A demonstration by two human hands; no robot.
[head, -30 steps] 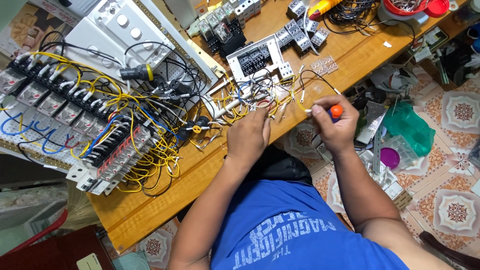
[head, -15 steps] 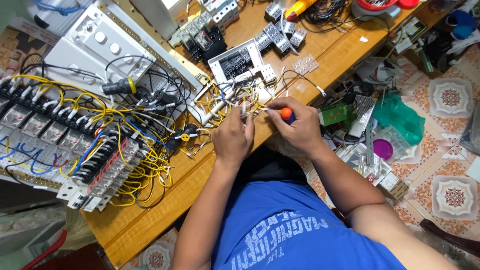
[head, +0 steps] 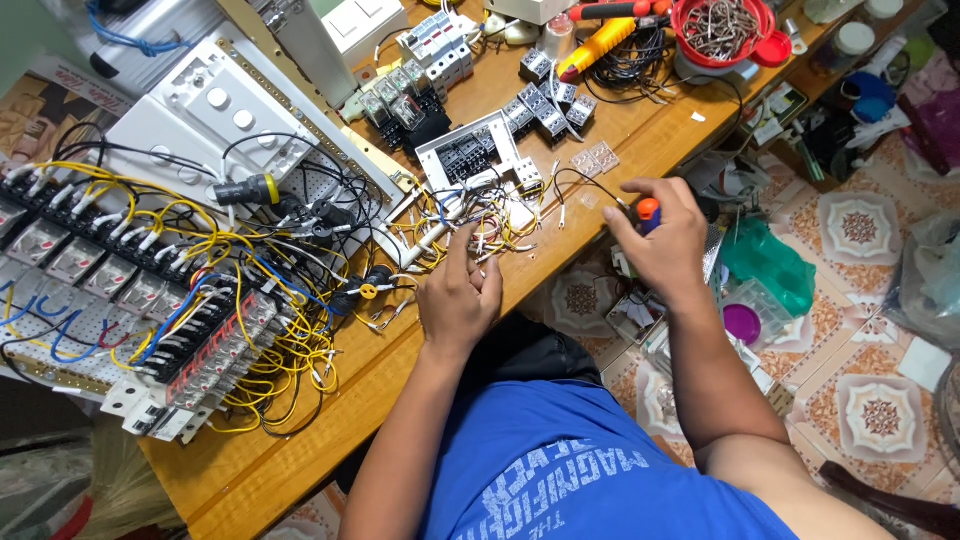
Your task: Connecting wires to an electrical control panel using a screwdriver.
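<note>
My left hand (head: pixel 458 295) rests on the wooden workbench (head: pixel 400 390), its fingers pinching a bundle of thin wires (head: pixel 480 225) beside a white rail of small electrical parts (head: pixel 465 165). My right hand (head: pixel 655 245) hovers past the bench's front edge, shut on a screwdriver with an orange-capped handle (head: pixel 648 210). The screwdriver's tip is hidden by my fingers. A wired panel of relays with yellow, black and blue leads (head: pixel 150 310) lies to the left of my left hand.
Grey terminal blocks (head: pixel 540 100), a white switch panel (head: pixel 225 115), a yellow and red tool (head: pixel 600 40) and a red bowl of metal parts (head: pixel 720 30) sit at the back. Below the bench, a green bag (head: pixel 765 265) and clutter lie on the tiled floor (head: pixel 870 400).
My right hand has pulled away from the wires to the right, with the screwdriver in it. My left hand stays on the wire bundle. The camera view has shifted slightly.
</note>
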